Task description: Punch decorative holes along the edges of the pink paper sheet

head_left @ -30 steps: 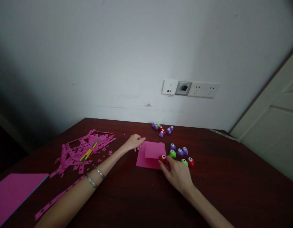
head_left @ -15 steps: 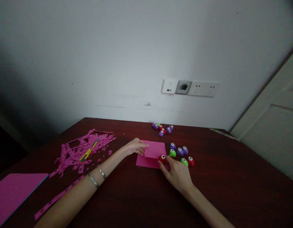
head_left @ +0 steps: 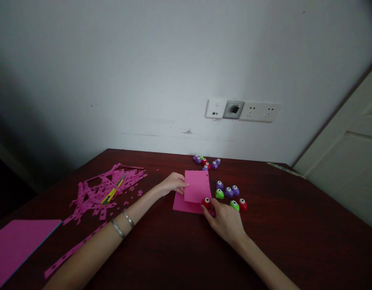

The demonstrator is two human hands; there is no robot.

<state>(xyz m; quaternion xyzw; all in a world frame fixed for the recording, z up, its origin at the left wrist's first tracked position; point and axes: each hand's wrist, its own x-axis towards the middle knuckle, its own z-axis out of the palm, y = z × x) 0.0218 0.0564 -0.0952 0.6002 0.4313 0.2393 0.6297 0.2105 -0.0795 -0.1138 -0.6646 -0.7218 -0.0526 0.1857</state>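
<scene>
My left hand (head_left: 174,183) pinches the left edge of a small pink paper sheet (head_left: 196,185), whose far end is raised. A few small dark holes run along the sheet's right side. Beneath it lies a larger pink sheet (head_left: 186,207), flat on the table. With thumb and fingers my right hand (head_left: 226,223) grips a red craft punch (head_left: 206,202) at the near right corner of the small sheet. Whether the paper sits inside the punch's slot I cannot tell. Just right of the sheets stand several purple, green and red punches (head_left: 228,192).
Farther back, near the wall, is another cluster of punches (head_left: 205,162). To the left a yellow utility knife (head_left: 112,191) rests on a heap of punched pink strips (head_left: 92,193). A large pink sheet (head_left: 19,245) covers the near left of the dark wooden table (head_left: 174,249).
My left hand has come right and closed on the small sheet's edge. That sheet has shifted away from me and its far end has risen. The right hand keeps its place with the red punch.
</scene>
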